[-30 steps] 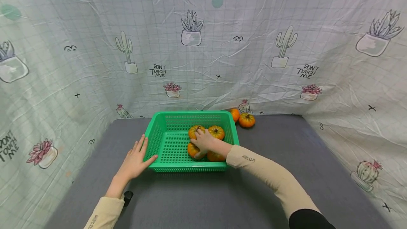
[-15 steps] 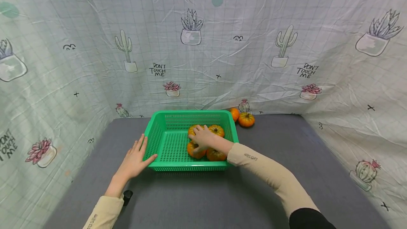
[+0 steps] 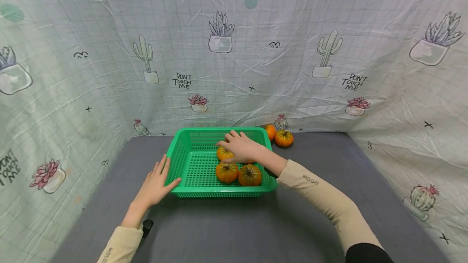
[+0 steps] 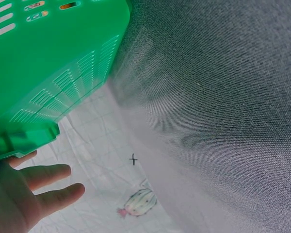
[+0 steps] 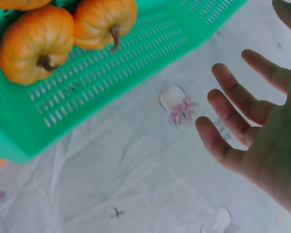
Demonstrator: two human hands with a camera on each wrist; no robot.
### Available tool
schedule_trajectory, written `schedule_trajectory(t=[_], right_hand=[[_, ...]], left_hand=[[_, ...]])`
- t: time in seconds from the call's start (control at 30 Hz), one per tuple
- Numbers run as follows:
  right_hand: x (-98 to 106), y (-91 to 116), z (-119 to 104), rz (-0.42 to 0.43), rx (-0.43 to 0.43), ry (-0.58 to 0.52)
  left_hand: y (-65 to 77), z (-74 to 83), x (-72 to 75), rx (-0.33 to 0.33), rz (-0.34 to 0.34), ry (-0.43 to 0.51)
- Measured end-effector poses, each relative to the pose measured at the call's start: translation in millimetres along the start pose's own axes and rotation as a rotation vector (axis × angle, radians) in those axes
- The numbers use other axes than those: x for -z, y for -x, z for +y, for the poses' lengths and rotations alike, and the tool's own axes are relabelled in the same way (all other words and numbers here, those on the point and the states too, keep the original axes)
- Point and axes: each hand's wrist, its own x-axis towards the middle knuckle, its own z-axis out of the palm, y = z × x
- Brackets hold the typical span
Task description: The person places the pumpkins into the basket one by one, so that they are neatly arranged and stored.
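Note:
A green plastic basket with slotted walls holds several small orange pumpkins, grouped in its right half. My right hand hovers over them with fingers spread and nothing in its grasp. It partly covers the back-left pumpkin and nearly hides the one behind it. The front-left pumpkin and front-right pumpkin show whole, stems up. In the right wrist view, the right hand is apart from the basket. My left hand rests on the basket's left rim, fingers extended; its fingers show beside the rim in the left wrist view.
Behind the basket's back right corner, a pumpkin and another orange one sit on the grey table. A printed cloth hangs behind and along both sides. A dark object shows at the left wrist.
My right hand has lifted off the pumpkins and drawn up and to the right, uncovering the front two. The left hand stays at the rim.

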Motion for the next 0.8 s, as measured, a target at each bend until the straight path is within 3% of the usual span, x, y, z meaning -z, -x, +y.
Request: schedule_trajectory(t=[0.27,0.5,0.8], right_hand=[[6,28,14,0.131,0.042,-0.075],[-10,50,31,0.273,0.047,-0.119],[-35,71,54,0.425,-0.022,-0.152]], left_hand=[[0.7,0.9,-0.9,0.005,0.008,0.000],[1.1,2.0,-0.8,0.010,0.008,0.007],[1.2,2.6,0.3,0.006,0.010,0.007]])
